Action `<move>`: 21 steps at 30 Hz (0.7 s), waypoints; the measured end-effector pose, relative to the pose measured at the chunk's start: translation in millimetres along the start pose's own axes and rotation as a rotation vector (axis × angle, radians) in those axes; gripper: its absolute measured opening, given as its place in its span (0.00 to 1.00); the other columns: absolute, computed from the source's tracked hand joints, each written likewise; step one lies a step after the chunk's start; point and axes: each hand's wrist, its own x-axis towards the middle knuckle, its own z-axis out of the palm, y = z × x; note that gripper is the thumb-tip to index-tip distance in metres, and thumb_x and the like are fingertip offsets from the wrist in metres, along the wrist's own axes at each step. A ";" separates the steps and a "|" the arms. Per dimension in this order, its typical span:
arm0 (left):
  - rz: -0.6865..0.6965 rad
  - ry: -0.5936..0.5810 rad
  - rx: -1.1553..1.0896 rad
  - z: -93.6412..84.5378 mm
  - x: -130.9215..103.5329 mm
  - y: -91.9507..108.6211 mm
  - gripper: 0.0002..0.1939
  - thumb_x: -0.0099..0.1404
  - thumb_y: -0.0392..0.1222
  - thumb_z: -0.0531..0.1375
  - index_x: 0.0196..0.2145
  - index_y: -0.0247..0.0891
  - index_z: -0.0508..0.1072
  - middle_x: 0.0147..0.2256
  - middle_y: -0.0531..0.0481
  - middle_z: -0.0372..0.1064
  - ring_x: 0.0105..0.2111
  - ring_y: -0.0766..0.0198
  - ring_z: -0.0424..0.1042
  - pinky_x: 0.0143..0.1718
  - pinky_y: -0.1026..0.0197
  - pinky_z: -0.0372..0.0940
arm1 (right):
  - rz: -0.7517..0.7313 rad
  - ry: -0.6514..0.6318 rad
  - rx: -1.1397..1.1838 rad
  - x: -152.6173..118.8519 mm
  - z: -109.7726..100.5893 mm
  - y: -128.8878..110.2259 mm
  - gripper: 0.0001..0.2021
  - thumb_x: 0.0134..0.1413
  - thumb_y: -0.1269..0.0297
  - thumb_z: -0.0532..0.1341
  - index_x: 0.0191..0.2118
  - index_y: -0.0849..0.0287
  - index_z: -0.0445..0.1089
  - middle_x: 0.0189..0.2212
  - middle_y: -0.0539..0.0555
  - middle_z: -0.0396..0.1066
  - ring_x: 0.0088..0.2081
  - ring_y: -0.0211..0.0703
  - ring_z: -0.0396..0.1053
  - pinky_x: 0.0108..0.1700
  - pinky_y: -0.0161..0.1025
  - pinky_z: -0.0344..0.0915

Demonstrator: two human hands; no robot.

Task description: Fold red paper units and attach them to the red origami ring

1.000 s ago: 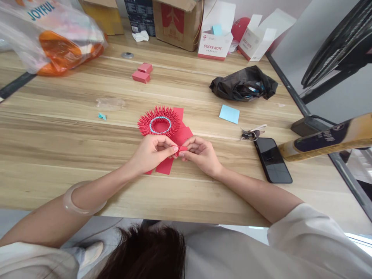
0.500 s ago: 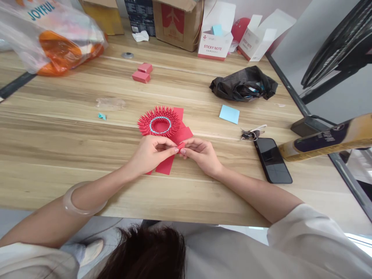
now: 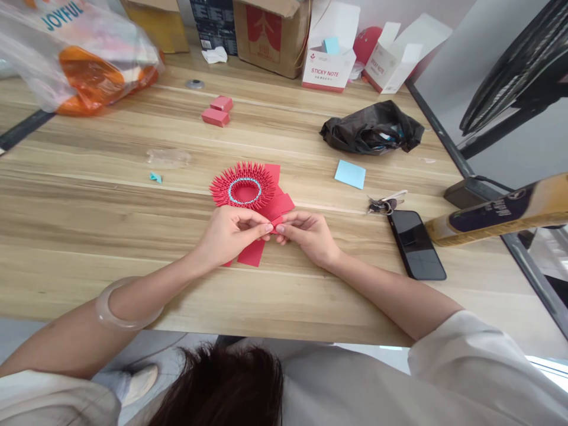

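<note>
Between my fingertips is a small folded piece of red paper (image 3: 276, 222), partly hidden by the fingers. My left hand (image 3: 233, 235) pinches it from the left, thumb pressed against the forefinger. From the right, my right hand (image 3: 310, 235) grips the same piece, its thumb close to the other thumb. Just beyond my left hand lies a ring of spiky red folded-paper pieces (image 3: 217, 188) with a light blue inner band. Flat red paper sheets (image 3: 252, 254) lie beneath my hands and partly under the ring.
Right of my hands lie a phone (image 3: 417, 245), keys (image 3: 382, 205) and a blue paper pad (image 3: 350, 174). Farther back are a black plastic bag (image 3: 370, 129), red paper stacks (image 3: 216, 117) and a sticky note box (image 3: 326, 74). A small teal folded piece (image 3: 155, 177) lies left.
My fingertips have drawn slightly closer together on the red paper, and the right thumb has shifted a little. Less of the piece shows now. Everything else stays in place.
</note>
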 end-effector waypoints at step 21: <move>0.046 -0.023 0.036 1.4 -1.2 -0.2 0.08 0.56 0.42 0.61 0.28 0.33 0.75 0.24 0.49 0.74 0.24 0.66 0.72 0.26 0.68 0.67 | -0.016 0.000 -0.021 -1.1 2.1 -3.5 0.11 0.40 0.63 0.69 0.32 0.61 0.72 0.25 0.51 0.75 0.25 0.35 0.70 0.30 0.35 0.69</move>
